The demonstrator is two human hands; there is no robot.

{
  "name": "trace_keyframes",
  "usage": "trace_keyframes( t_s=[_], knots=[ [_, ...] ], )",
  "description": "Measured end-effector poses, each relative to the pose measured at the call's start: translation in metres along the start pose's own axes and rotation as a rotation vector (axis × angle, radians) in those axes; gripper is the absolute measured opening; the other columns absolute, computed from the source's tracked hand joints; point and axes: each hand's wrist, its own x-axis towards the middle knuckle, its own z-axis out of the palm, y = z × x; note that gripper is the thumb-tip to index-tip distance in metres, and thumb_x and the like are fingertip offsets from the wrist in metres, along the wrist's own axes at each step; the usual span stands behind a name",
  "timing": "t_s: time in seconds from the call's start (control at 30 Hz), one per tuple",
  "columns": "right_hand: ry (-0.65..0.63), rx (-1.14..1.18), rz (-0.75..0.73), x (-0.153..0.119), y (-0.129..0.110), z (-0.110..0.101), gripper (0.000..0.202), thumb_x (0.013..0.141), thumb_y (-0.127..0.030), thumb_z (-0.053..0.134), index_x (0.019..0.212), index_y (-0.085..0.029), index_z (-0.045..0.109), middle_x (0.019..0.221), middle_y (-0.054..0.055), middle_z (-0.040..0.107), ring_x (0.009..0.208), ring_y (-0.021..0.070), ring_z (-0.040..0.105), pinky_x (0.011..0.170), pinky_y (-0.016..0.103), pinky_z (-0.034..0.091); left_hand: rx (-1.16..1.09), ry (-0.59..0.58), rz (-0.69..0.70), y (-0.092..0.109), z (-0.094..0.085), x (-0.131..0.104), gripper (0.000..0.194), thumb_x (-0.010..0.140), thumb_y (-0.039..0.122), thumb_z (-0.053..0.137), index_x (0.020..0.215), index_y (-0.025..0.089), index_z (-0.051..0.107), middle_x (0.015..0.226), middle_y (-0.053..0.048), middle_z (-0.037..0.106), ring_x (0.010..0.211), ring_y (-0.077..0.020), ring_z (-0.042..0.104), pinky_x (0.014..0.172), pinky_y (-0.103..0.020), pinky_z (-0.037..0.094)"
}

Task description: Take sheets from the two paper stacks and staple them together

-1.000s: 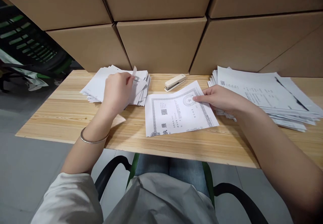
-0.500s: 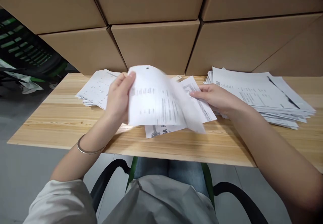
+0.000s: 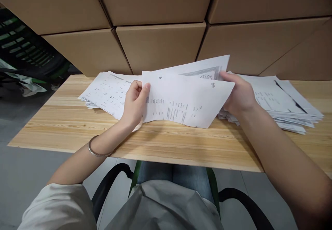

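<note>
My left hand (image 3: 135,102) pinches the left edge of a white printed sheet (image 3: 181,98), thumb on top. This front sheet has holes near its upper edge and is raised over the table. Behind it a second sheet (image 3: 212,64) with a grey patterned border and a round stamp slants up to the right. My right hand (image 3: 240,93) grips that rear sheet at its right edge; some of its fingers are hidden behind the paper. Left of my left hand lies a stack of printed papers (image 3: 106,93). A thicker stack (image 3: 275,95) sits partly behind my right hand.
Large cardboard boxes (image 3: 160,46) are stacked along the back edge of the wooden table (image 3: 59,119). Chair armrests (image 3: 111,181) flank my lap below the front edge. A dark slatted object (image 3: 23,43) stands at the far left.
The front sheet has flattened out from its curled, blurred state. The bordered sheet has risen off the table in my right hand, which has moved right and slightly up. My left hand has shifted slightly right.
</note>
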Motion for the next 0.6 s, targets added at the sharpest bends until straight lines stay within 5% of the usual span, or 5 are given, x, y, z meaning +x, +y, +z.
trace_keyframes(
  t_s=[0.07, 0.13, 0.27, 0.43, 0.6],
  knots=[
    [-0.002, -0.053, -0.059, 0.000, 0.000, -0.004, 0.062, 0.085, -0.076, 0.046, 0.100, -0.024, 0.077, 0.117, 0.009, 0.077, 0.119, 0.0330, 0.070, 0.092, 0.047, 0.058, -0.014, 0.039, 0.107, -0.004, 0.002, 0.001, 0.040, 0.090, 0.055, 0.073, 0.080, 0.023, 0.052, 0.072, 0.003, 0.048, 0.064, -0.0108, 0.044, 0.062, -0.026, 0.041],
    [-0.065, -0.108, -0.150, -0.001, 0.001, -0.007, 0.071, 0.076, -0.086, 0.052, 0.103, -0.026, 0.078, 0.118, 0.009, 0.077, 0.121, 0.0357, 0.069, 0.094, 0.051, 0.058, 0.013, 0.088, 0.257, -0.006, 0.004, 0.000, 0.038, 0.093, 0.056, 0.069, 0.082, 0.023, 0.052, 0.074, 0.003, 0.048, 0.065, -0.0105, 0.046, 0.063, -0.025, 0.043],
    [-0.010, -0.280, -0.386, -0.007, 0.004, -0.006, 0.039, 0.064, -0.043, 0.092, 0.098, -0.027, 0.081, 0.109, 0.007, 0.080, 0.109, 0.0312, 0.075, 0.095, 0.048, 0.061, 0.040, 0.156, 0.505, -0.004, 0.008, -0.002, 0.030, 0.097, 0.054, 0.065, 0.101, 0.027, 0.053, 0.087, 0.001, 0.056, 0.079, -0.0120, 0.060, 0.074, -0.026, 0.051],
    [0.084, -0.384, -0.406, -0.007, 0.000, -0.005, 0.027, 0.067, -0.030, 0.091, 0.092, -0.026, 0.082, 0.103, 0.006, 0.081, 0.098, 0.0263, 0.077, 0.088, 0.044, 0.064, 0.127, -0.036, 0.466, -0.005, 0.005, -0.004, 0.069, 0.092, 0.063, 0.067, 0.147, 0.035, 0.035, 0.134, -0.010, 0.060, 0.125, -0.0282, 0.064, 0.097, -0.043, 0.056],
    [-0.008, -0.431, -0.354, -0.002, -0.001, -0.013, 0.045, 0.067, -0.033, 0.088, 0.112, -0.029, 0.081, 0.114, 0.005, 0.080, 0.094, 0.0231, 0.075, 0.080, 0.038, 0.063, 0.157, -0.148, 0.321, -0.012, 0.001, -0.005, 0.077, 0.086, 0.062, 0.074, 0.150, 0.035, 0.041, 0.157, -0.011, 0.048, 0.144, -0.0339, 0.051, 0.112, -0.047, 0.051]
  ],
)
